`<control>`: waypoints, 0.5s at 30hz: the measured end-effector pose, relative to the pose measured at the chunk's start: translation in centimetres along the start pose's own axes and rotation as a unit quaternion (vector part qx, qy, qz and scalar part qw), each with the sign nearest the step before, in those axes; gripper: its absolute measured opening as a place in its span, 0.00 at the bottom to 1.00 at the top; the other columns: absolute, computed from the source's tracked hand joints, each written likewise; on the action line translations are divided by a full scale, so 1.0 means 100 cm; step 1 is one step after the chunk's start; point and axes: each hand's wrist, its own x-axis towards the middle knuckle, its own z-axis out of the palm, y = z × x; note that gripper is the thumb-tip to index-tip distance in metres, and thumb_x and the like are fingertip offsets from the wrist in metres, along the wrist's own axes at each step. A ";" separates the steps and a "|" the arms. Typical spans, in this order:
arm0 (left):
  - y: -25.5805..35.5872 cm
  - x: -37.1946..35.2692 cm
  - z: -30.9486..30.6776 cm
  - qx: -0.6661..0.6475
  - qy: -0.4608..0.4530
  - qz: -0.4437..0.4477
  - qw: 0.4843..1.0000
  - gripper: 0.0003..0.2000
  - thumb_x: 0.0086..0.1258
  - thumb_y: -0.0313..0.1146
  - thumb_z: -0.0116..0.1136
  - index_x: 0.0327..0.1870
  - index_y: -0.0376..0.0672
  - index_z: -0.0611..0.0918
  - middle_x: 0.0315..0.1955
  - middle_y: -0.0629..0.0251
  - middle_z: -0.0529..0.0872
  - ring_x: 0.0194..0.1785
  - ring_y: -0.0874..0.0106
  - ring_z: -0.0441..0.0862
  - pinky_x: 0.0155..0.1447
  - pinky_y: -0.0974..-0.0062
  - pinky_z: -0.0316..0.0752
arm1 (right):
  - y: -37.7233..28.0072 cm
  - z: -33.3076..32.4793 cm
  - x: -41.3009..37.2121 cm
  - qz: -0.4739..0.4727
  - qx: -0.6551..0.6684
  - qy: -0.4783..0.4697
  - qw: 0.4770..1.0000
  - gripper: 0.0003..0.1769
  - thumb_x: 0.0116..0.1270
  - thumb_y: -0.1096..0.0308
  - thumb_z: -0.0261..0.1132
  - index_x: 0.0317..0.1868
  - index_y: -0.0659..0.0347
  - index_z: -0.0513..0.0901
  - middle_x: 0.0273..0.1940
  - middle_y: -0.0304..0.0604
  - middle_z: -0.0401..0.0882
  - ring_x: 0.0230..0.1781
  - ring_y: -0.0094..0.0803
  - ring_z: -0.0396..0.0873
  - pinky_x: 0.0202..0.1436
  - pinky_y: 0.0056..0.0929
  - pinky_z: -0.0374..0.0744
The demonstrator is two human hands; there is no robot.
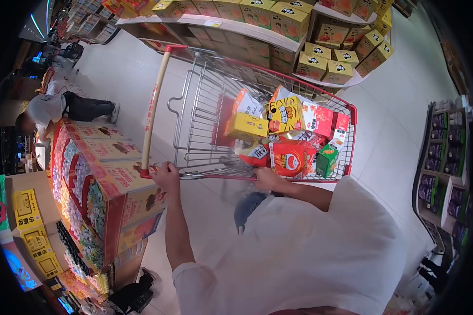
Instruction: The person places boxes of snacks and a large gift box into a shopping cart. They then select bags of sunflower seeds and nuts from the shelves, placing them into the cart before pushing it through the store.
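Note:
A metal shopping cart [156, 105] with a red rim and a pale handle stands in front of me, sideways on. My left hand [166, 177] is closed around the red corner by the near end of the handle. Further along the near side, my right hand [268, 179] grips the cart's rim, its fingertips partly hidden over the edge. Packaged snacks lie piled at the cart's right end: a yellow bag [285, 113], a yellow box [247, 126], a red bag [291, 159], a green box [327, 159] and several others. The handle end of the basket holds nothing.
Past the cart, a curved shelf [236, 29] carries many yellow boxes. To the left is a display bin [110, 210] of wrapped sweets, with a person [63, 107] bending over its far end. Shelves of dark purple packs [439, 149] line the right side. Pale floor tiles [383, 121] lie between.

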 end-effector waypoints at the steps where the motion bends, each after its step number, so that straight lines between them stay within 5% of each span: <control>1: -0.009 0.008 0.008 -0.002 -0.010 0.001 1.000 0.05 0.60 0.33 0.56 0.28 0.49 0.85 0.18 0.63 0.83 0.25 0.62 0.79 0.44 0.65 0.70 | -0.001 0.005 0.014 0.008 -0.009 0.009 1.000 0.16 0.51 0.65 0.64 0.36 0.69 0.82 0.35 0.63 0.82 0.40 0.56 0.83 0.48 0.49 0.80; 15: -0.075 0.139 0.109 -0.110 0.026 0.024 0.993 0.07 0.61 0.36 0.54 0.26 0.50 0.85 0.17 0.66 0.83 0.23 0.65 0.79 0.42 0.66 0.69 | -0.046 0.015 0.157 0.045 -0.021 0.058 0.997 0.16 0.51 0.64 0.62 0.40 0.62 0.84 0.35 0.59 0.83 0.39 0.55 0.82 0.47 0.49 0.80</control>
